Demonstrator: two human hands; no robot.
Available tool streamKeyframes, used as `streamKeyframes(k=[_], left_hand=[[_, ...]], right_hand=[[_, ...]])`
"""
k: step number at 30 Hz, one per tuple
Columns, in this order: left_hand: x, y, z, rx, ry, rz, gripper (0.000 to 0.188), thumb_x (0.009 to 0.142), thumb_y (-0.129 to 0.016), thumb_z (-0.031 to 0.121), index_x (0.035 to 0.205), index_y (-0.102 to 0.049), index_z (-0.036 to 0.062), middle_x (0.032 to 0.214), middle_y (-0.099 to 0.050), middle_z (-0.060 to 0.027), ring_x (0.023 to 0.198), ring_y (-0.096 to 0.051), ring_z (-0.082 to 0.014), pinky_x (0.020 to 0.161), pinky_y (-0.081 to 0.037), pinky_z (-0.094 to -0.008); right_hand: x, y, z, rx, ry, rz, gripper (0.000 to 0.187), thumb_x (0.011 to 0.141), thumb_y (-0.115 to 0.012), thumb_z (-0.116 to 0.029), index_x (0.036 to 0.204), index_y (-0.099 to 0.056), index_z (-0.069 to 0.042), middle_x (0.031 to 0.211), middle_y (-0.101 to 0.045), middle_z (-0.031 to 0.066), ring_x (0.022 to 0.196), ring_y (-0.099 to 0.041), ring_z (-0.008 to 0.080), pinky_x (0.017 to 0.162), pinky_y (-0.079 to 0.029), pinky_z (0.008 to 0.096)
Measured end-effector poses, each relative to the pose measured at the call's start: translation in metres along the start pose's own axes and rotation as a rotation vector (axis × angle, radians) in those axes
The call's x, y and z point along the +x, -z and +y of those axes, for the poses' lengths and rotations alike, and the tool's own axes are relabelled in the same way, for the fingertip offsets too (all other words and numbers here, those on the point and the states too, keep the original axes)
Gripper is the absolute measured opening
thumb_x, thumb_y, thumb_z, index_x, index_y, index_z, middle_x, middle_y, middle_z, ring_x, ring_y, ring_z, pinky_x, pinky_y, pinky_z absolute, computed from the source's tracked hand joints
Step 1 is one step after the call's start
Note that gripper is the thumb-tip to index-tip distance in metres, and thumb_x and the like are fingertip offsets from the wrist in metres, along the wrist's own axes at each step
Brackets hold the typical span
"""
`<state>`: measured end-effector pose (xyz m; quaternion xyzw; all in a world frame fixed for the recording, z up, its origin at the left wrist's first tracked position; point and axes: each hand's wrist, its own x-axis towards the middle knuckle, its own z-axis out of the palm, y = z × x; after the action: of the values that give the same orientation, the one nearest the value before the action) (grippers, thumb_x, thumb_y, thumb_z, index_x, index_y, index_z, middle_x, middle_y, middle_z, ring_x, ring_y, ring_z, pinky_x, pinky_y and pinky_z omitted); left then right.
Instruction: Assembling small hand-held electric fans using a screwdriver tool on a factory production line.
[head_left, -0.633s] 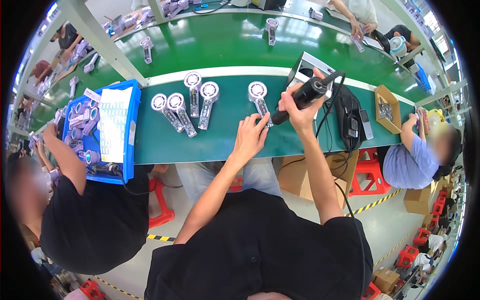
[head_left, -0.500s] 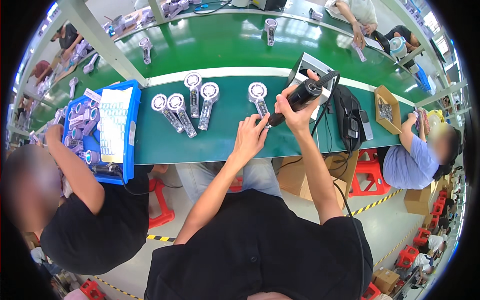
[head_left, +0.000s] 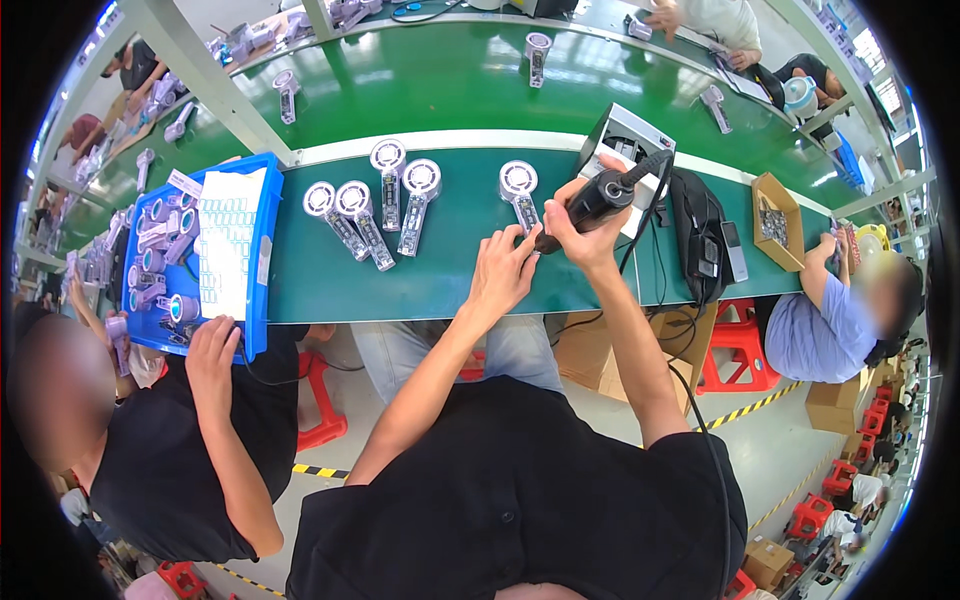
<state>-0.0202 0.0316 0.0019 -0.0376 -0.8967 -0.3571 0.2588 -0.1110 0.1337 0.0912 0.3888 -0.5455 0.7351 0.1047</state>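
Observation:
A white handheld fan (head_left: pixel 519 183) lies on the green mat, its round head away from me and its handle opened to bare the electronics inside. My left hand (head_left: pixel 502 272) pinches the near end of that handle. Gripped in my right hand (head_left: pixel 590 235) is a black corded electric screwdriver (head_left: pixel 598 203), its nose tilted down onto the handle beside my left fingertips. The bit's tip is hidden. To the left lie several similar fans (head_left: pixel 418 205), their handles open too.
A blue tray (head_left: pixel 265 250) with fan parts and a sheet stands left, a co-worker's hand (head_left: pixel 212 358) at its edge. Rightward are a grey metal box (head_left: pixel 640 130), a black bag (head_left: pixel 693 230) and a carton of small parts (head_left: pixel 778 222). A green conveyor (head_left: pixel 430 90) runs beyond.
My hands and the screwdriver stay almost in place at the handle. At left, the co-worker's arm has moved to the tray's near edge. Across the conveyor, another person has let go of a fan.

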Motion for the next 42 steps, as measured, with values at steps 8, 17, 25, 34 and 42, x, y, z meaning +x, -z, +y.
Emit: streamKeyframes(k=[8, 17, 25, 34, 42], left_hand=[[-0.002, -0.008, -0.011, 0.081, 0.014, -0.046, 0.048, 0.083, -0.073, 0.011, 0.129, -0.062, 0.0094, 0.107, -0.057, -0.0087, 0.097, -0.056, -0.028, 0.082, -0.043, -0.0407], [-0.001, -0.007, -0.01, 0.086, 0.026, -0.041, 0.033, 0.083, -0.073, 0.011, 0.115, -0.066, 0.0089, 0.107, -0.058, -0.0086, 0.096, -0.056, -0.0284, 0.081, -0.044, -0.0414], [-0.002, -0.007, -0.01, 0.043, 0.039, -0.017, 0.031, 0.082, -0.074, 0.011, 0.112, -0.066, 0.0095, 0.106, -0.058, -0.0081, 0.096, -0.057, -0.028, 0.081, -0.043, -0.0414], [-0.001, -0.006, -0.011, 0.036, 0.043, -0.027, 0.038, 0.081, -0.074, 0.011, 0.118, -0.066, 0.0107, 0.105, -0.057, -0.0087, 0.093, -0.056, -0.027, 0.08, -0.043, -0.0407], [-0.001, -0.004, -0.009, 0.013, 0.03, -0.006, 0.036, 0.082, -0.074, 0.009, 0.118, -0.066, 0.01, 0.104, -0.057, -0.0092, 0.092, -0.056, -0.0274, 0.08, -0.043, -0.0408]], right_hand=[[-0.009, -0.003, 0.005, -0.068, 0.142, -0.063, 0.074, 0.076, -0.07, 0.013, 0.136, -0.03, 0.001, 0.066, -0.06, 0.0073, 0.053, -0.053, 0.0097, 0.049, -0.04, 0.0217], [-0.001, 0.002, 0.001, 0.155, -0.122, -0.138, 0.066, 0.072, -0.077, 0.004, 0.127, -0.042, 0.002, 0.071, -0.06, 0.0074, 0.06, -0.055, 0.0095, 0.053, -0.041, 0.0235], [-0.009, 0.011, 0.015, 0.107, -0.077, -0.276, 0.045, 0.077, -0.076, -0.003, 0.107, -0.043, -0.003, 0.078, -0.061, 0.0166, 0.062, -0.062, 0.0168, 0.054, -0.052, 0.0272], [-0.005, 0.007, 0.012, 0.122, -0.122, -0.214, 0.035, 0.072, -0.081, -0.011, 0.095, -0.056, -0.001, 0.075, -0.062, 0.0075, 0.062, -0.055, 0.0101, 0.055, -0.041, 0.0232], [-0.006, 0.005, 0.012, 0.183, -0.177, -0.173, 0.035, 0.072, -0.08, -0.007, 0.096, -0.055, 0.0, 0.074, -0.061, 0.0075, 0.062, -0.056, 0.0106, 0.054, -0.042, 0.0234]])
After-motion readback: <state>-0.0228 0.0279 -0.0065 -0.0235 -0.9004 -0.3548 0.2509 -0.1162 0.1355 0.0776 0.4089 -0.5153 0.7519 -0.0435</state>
